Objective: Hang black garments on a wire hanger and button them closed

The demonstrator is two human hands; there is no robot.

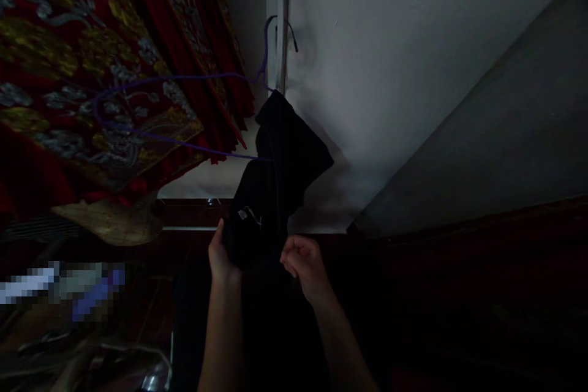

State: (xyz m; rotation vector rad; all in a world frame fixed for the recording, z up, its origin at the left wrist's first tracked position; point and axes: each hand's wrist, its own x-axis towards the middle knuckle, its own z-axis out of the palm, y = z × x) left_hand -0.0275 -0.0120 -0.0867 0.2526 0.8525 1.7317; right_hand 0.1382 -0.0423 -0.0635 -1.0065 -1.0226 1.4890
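Observation:
A black garment (285,165) hangs from one side of a purple wire hanger (215,75); the dimness hides its exact kind. Small pale tags (243,214) show inside its opening. My left hand (223,257) grips the garment's lower left edge, thumb up, with the other fingers hidden behind the cloth. At the lower right edge, my right hand (301,260) has its fingers curled in a pinch on the cloth. The hanger's hook sits at a narrow white upright edge (280,12), and its other arm stretches bare to the left.
A red cloth with gold and silver embroidery (82,67) drapes at the upper left. Below it is a pale, woven-looking object (114,226). A white wall or panel (367,73) stands behind the garment. Blurred items lie at the lower left; the floor is very dark.

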